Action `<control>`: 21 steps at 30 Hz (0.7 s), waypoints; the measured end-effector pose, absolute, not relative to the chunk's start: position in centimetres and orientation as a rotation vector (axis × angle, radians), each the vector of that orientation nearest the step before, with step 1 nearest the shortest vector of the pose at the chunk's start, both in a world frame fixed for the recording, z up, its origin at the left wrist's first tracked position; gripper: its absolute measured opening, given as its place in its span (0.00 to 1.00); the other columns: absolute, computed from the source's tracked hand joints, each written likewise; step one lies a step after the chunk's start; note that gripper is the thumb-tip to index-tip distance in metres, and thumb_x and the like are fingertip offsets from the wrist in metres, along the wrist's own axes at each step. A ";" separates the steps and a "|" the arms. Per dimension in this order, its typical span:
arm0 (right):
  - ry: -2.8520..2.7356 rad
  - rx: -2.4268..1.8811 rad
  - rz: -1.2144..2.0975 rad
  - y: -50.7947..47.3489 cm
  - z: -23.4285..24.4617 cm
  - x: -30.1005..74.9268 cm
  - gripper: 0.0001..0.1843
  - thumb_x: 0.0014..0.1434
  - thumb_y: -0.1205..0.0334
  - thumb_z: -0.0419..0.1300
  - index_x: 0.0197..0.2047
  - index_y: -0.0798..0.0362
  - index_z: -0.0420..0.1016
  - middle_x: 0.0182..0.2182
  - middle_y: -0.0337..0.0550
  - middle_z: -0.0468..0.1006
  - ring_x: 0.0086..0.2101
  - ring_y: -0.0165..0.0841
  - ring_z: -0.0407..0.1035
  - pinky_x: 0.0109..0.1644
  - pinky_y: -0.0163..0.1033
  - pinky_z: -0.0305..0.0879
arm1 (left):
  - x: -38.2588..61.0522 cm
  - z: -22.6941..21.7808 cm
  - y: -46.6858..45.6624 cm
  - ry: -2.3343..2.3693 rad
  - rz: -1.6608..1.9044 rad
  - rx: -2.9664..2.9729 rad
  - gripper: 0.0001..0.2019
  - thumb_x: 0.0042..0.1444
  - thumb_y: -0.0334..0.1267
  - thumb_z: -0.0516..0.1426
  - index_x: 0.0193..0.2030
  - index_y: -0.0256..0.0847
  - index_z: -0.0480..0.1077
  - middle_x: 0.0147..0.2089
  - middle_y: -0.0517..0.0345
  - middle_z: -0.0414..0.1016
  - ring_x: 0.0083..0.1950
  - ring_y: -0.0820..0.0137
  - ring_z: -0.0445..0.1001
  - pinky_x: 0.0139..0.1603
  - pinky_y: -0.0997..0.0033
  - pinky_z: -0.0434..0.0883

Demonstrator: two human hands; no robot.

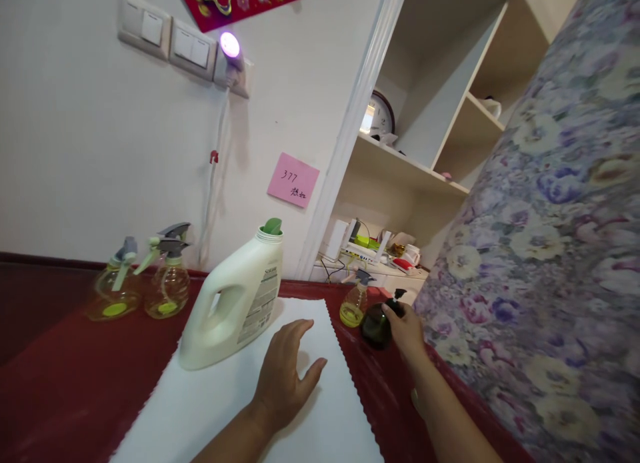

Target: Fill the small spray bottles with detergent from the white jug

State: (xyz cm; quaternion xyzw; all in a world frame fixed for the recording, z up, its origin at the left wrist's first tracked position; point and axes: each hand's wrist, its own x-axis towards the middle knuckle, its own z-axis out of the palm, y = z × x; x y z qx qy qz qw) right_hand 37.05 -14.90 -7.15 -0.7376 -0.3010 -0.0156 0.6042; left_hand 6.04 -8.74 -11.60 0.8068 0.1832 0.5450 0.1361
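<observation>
My right hand [406, 328] grips a dark green pump bottle [375, 326] by its upper part, on the red table at the right. The bottle's black pump head [399, 294] sticks up above my fingers. Over the white mat [320, 389], my left hand [285, 369] is held with fingers and thumb apart and nothing between them. A large pale-green detergent jug [235, 296] stands on the mat, left of that hand, with a green piece [273, 226] in its mouth. Close beside the pump bottle is a small spray bottle [354, 306] holding yellow liquid.
Two spray bottles with a little yellow liquid, one clear [169, 289] and one at far left [116, 293], stand on the red tabletop [65, 376] by the wall. A floral curtain [540, 249] borders the right. Behind are shelves [415, 159] and a white router [360, 249].
</observation>
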 end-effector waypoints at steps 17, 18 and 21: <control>-0.601 -1.669 -0.151 -15.8 -9.7 36.3 0.31 0.53 0.42 0.67 0.53 0.55 0.75 0.50 0.53 0.81 0.50 0.48 0.75 0.56 0.54 0.69 | 5.9 -8.7 -10.4 0.461 1.743 2.275 0.22 0.63 0.38 0.58 0.62 0.46 0.60 0.54 0.46 0.75 0.54 0.55 0.76 0.54 0.50 0.77; -0.585 -1.648 -0.167 -16.5 -9.4 35.5 0.35 0.51 0.40 0.65 0.55 0.56 0.74 0.53 0.56 0.79 0.52 0.50 0.73 0.57 0.55 0.68 | 5.8 -8.0 -10.9 0.436 1.773 2.239 0.21 0.63 0.38 0.58 0.62 0.47 0.61 0.53 0.46 0.75 0.53 0.56 0.76 0.53 0.51 0.77; -0.598 -1.562 -0.153 -18.5 -8.5 32.2 0.40 0.51 0.36 0.61 0.57 0.58 0.71 0.58 0.60 0.74 0.56 0.52 0.70 0.59 0.54 0.67 | 5.2 -6.0 -13.1 0.306 1.845 2.138 0.22 0.62 0.39 0.59 0.62 0.50 0.62 0.50 0.48 0.76 0.51 0.56 0.76 0.51 0.50 0.77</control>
